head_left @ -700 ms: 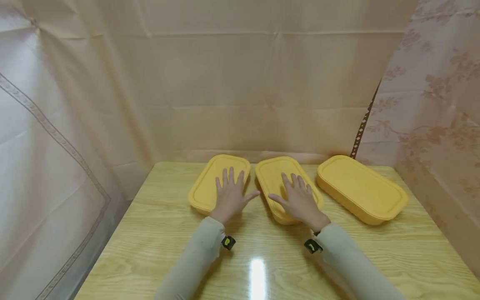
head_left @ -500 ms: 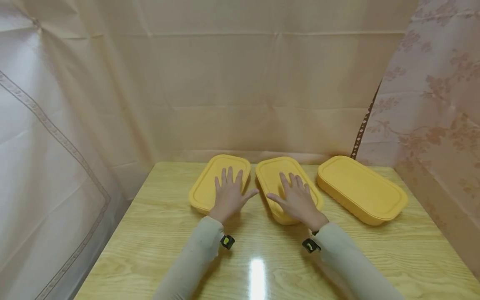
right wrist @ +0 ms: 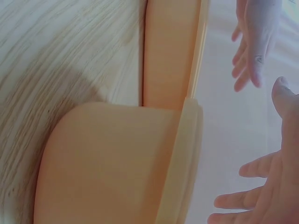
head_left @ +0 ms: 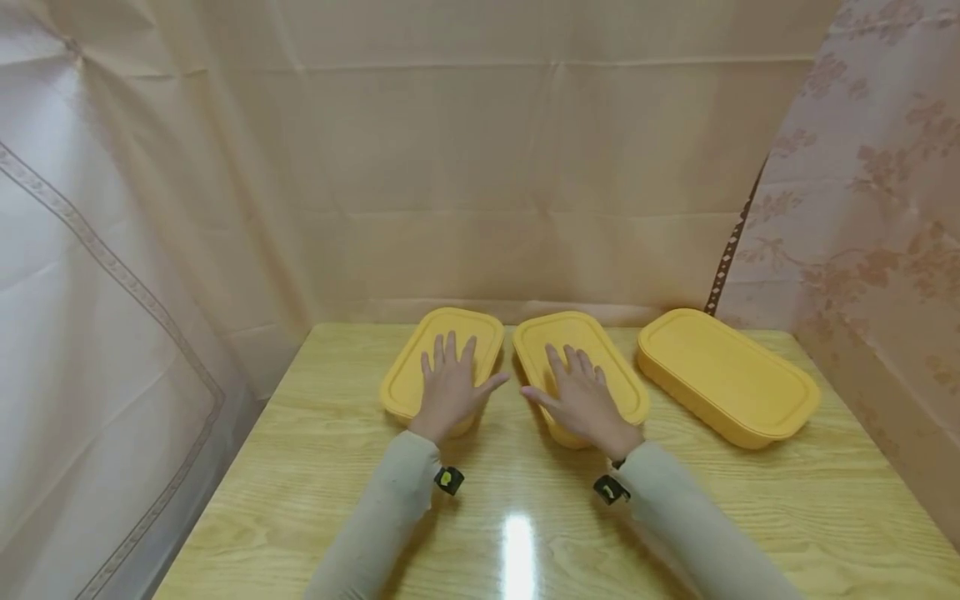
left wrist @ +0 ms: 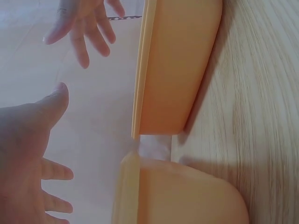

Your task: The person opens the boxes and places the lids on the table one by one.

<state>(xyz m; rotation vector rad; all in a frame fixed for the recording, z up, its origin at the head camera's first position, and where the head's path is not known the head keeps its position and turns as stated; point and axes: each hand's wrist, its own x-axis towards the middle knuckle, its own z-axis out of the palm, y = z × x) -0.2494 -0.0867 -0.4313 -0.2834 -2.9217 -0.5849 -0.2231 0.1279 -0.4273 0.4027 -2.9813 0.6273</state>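
My left hand (head_left: pixel 447 396), fingers spread, hovers above the left yellow lidded box (head_left: pixel 411 377). In the left wrist view a gap shows between that hand's fingers (left wrist: pixel 57 169) and the box lids. Over the middle yellow box (head_left: pixel 600 354) my right hand (head_left: pixel 585 400) is held palm down with spread fingers, and the right wrist view shows it apart from the lid (right wrist: pixel 180 163). Neither hand holds anything. Both thumbs point toward each other across the gap between the two boxes.
A third yellow box (head_left: pixel 727 375) lies at an angle on the right of the wood-grain table (head_left: pixel 300 492). Cloth curtains (head_left: pixel 480 183) hang behind the table and at its sides. Small dark devices (head_left: pixel 448 480) are strapped at both wrists.
Both hands have shifted slightly to the left above the boxes, with their fingers still spread. The three boxes keep their places on the table.
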